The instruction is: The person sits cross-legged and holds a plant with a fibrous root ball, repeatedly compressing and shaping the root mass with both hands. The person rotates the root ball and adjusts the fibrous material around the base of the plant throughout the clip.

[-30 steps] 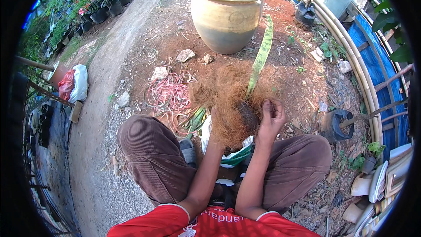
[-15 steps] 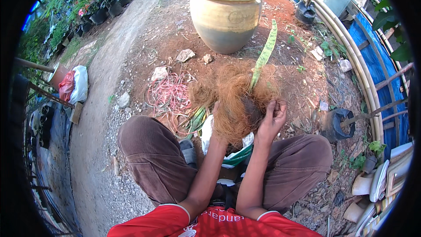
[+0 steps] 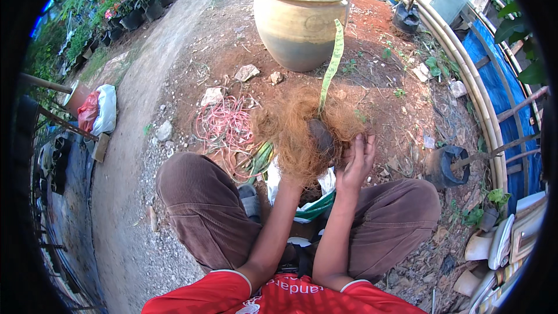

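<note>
A shaggy bundle of brown coconut fibre [image 3: 293, 134] is held up in front of me. It surrounds a dark, rounded lump [image 3: 321, 139], perhaps soil or roots. One long, mottled green snake plant leaf [image 3: 332, 70] stands up out of it. My left hand grips the bundle from the left, its fingers buried in fibre. Against the bundle's right side rests my right hand [image 3: 357, 163], fingers stretched upward and slightly apart; the thumb is partly in shadow. Below, between my legs, sits an open white and green bag [image 3: 314, 209] with dark material inside.
Beyond the bundle stands a large tan glazed pot [image 3: 301, 29]. Tangled pink raffia string [image 3: 224, 131] and striped green leaves [image 3: 261, 160] lie left of it. A black planter bag [image 3: 446, 166] and a bamboo rail [image 3: 465, 64] are on the right. Stones dot the soil.
The bundle has turned, tilting the leaf leftward and exposing more of the dark lump. My right fingers have gone from a pinch at the fibre to stretched along its side.
</note>
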A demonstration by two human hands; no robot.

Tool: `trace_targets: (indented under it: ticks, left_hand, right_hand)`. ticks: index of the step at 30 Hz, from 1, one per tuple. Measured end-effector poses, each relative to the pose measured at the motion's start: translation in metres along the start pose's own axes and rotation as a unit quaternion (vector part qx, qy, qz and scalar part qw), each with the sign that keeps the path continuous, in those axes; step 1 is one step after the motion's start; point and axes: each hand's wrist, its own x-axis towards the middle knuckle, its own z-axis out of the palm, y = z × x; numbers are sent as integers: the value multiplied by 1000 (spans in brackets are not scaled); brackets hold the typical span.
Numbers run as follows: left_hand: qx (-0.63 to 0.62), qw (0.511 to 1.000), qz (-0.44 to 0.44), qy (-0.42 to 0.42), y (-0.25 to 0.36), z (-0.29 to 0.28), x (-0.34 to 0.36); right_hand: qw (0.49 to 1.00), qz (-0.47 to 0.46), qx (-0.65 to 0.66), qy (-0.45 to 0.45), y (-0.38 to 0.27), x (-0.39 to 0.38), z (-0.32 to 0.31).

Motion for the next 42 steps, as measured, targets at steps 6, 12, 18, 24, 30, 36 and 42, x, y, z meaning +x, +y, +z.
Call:
trace_targets:
  ticks: [6,12,18,24,30,36,42]
  left_hand:
    - [-808,543,-214,74,13,-20,14]
    - [-896,382,-217,64,13,-23,15]
    - [-918,331,-204,72,15,-26,15]
    - [-992,-4,-129,4,9,-23,10]
    - [-992,-20,-122,34,12,-27,8]
    - [-958,267,-107,-4,18,-38,16]
    - [-871,462,-163,40,27,-40,15]
  right_hand:
    - [989,-36,-110,-92,3,6,-5]
    - [939,-127,-293,-127,0,3,-5]
    - [949,-64,-289,-105,-4,-2,1]
    - [964,-78,-219,-130,-3,-5,7]
    - [969,-76,-124,-199,-12,-5,11]
    - [930,-181,-265,-179,-11,-2,17]
    - [945,-125,-271,-135,-11,-4,20]
